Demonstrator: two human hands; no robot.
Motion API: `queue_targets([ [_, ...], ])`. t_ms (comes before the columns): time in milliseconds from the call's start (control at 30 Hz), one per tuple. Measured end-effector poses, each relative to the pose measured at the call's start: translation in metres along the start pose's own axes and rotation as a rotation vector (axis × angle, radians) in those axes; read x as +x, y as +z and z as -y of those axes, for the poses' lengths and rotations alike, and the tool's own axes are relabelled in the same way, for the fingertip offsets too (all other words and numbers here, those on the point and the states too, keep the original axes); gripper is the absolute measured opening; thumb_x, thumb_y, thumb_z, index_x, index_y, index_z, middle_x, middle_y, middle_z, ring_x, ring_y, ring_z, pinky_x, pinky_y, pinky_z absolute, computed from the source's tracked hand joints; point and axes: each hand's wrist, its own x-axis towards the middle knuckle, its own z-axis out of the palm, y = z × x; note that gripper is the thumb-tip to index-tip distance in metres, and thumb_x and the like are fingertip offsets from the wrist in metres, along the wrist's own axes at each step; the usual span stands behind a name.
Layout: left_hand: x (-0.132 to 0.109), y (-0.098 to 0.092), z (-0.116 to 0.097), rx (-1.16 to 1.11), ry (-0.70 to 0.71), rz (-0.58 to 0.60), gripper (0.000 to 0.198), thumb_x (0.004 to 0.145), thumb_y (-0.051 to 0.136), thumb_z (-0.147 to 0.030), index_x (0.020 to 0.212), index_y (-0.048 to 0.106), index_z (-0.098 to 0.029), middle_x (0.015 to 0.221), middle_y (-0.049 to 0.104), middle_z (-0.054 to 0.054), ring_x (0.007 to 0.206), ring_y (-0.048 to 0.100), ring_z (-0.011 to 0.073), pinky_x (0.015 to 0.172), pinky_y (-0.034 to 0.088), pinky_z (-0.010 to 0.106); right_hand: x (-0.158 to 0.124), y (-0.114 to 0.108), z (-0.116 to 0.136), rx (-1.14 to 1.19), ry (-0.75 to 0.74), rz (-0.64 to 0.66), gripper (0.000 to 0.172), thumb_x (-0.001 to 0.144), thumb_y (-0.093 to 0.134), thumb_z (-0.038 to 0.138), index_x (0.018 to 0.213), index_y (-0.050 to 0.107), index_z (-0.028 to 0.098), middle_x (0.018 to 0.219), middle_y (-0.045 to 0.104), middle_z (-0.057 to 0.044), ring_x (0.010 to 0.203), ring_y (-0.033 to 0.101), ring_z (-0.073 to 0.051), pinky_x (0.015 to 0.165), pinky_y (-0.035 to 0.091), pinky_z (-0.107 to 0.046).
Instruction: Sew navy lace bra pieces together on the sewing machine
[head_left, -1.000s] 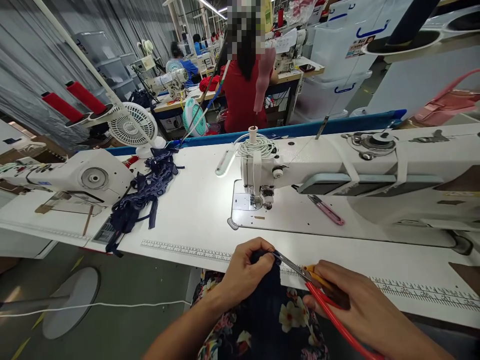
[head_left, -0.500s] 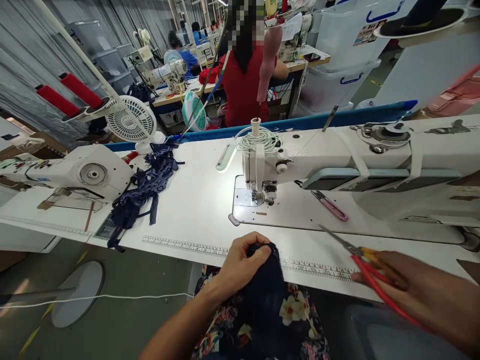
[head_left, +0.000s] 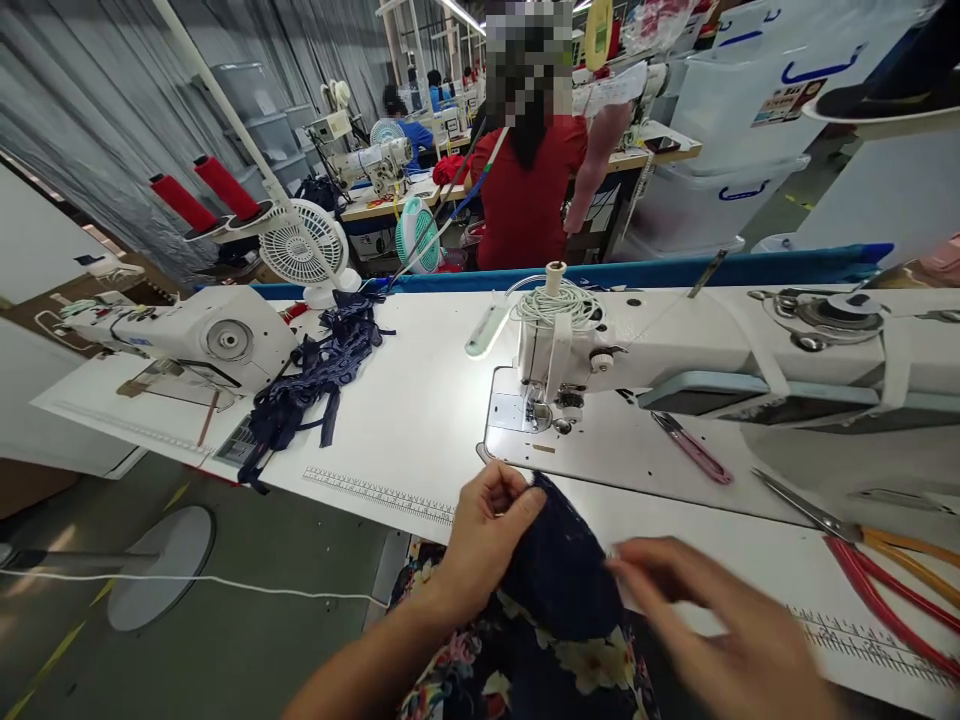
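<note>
My left hand [head_left: 491,525] is closed, thumb against fingers, on the upper edge of a dark navy piece of fabric [head_left: 566,570]. The fabric hangs over the front edge of the table, above my floral-patterned lap. At its right edge is my right hand [head_left: 705,610], blurred, with thumb and forefinger pinched on the fabric's border. Scissors [head_left: 847,530] with red and orange handles lie on the table to the right, blades pointing up and left. Ahead of my hands stands a white sewing machine [head_left: 555,350], its presser foot above the metal plate.
Pink-handled thread snips [head_left: 694,450] lie on the machine bed. A heap of navy strips [head_left: 315,370] sits at left beside a second sewing machine [head_left: 217,340]. A printed ruler [head_left: 375,495] runs along the table's front edge. A person in red [head_left: 525,190] sits beyond.
The scissors have left my right hand and now lie on the table. That hand has moved left to the fabric's edge. The fabric is spread wider, and the view has shifted.
</note>
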Motion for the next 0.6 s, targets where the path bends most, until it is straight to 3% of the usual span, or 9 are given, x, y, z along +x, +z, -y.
queue_targets([
  [33, -0.003, 0.004, -0.001, -0.009, -0.009, 0.031, 0.033, 0.083, 0.071, -0.041, 0.079, 0.051, -0.016, 0.075, 0.049, -0.002, 0.070, 0.044, 0.0094, 0.066, 0.037, 0.021, 0.000, 0.022, 0.010, 0.005, -0.047, 0.052, 0.027, 0.086, 0.061, 0.051, 0.091, 0.062, 0.025, 0.076, 0.065, -0.002, 0.063, 0.059, -0.014, 0.052, 0.047, -0.022],
  [100, -0.010, 0.008, -0.003, -0.044, -0.031, 0.076, 0.032, 0.085, 0.068, -0.042, 0.079, 0.050, -0.016, 0.076, 0.052, -0.001, 0.073, 0.047, 0.0112, 0.069, 0.040, 0.023, 0.002, 0.055, 0.027, -0.015, -0.121, -0.008, 0.018, 0.090, 0.058, 0.042, 0.087, 0.057, 0.024, 0.071, 0.060, 0.002, 0.057, 0.054, -0.012, 0.052, 0.045, -0.022],
  [167, -0.016, 0.005, -0.006, -0.072, -0.052, 0.087, 0.033, 0.088, 0.064, -0.045, 0.080, 0.050, -0.016, 0.077, 0.053, 0.000, 0.075, 0.048, 0.0118, 0.071, 0.040, 0.024, 0.005, 0.072, 0.035, -0.017, -0.174, -0.073, 0.015, 0.093, 0.055, 0.036, 0.085, 0.054, 0.024, 0.070, 0.058, 0.002, 0.056, 0.052, -0.011, 0.054, 0.044, -0.022],
  [267, -0.020, -0.006, -0.009, -0.067, -0.098, 0.063, 0.035, 0.091, 0.059, -0.048, 0.079, 0.052, -0.015, 0.075, 0.044, -0.002, 0.070, 0.038, 0.0090, 0.066, 0.035, 0.021, 0.007, 0.072, 0.035, 0.033, -0.208, -0.048, 0.012, 0.096, 0.051, 0.032, 0.087, 0.056, 0.024, 0.073, 0.059, 0.002, 0.059, 0.054, -0.011, 0.055, 0.043, -0.022],
  [367, -0.020, -0.018, -0.007, -0.096, -0.188, 0.113, 0.034, 0.088, 0.064, -0.048, 0.081, 0.055, -0.015, 0.073, 0.040, -0.004, 0.064, 0.030, 0.0075, 0.059, 0.029, 0.020, 0.007, 0.065, 0.031, 0.056, -0.194, 0.019, 0.015, 0.096, 0.050, 0.031, 0.087, 0.059, 0.024, 0.072, 0.060, 0.002, 0.056, 0.052, -0.011, 0.055, 0.042, -0.022],
  [600, -0.008, -0.033, 0.004, -0.334, -0.372, 0.298, 0.038, 0.072, 0.081, -0.041, 0.075, 0.054, -0.015, 0.071, 0.042, -0.003, 0.062, 0.036, 0.0077, 0.056, 0.029, 0.021, 0.010, 0.060, 0.033, 0.075, -0.059, 0.126, 0.030, 0.096, 0.046, 0.041, 0.072, 0.053, 0.023, 0.061, 0.047, 0.003, 0.053, 0.040, -0.011, 0.046, 0.030, -0.024],
])
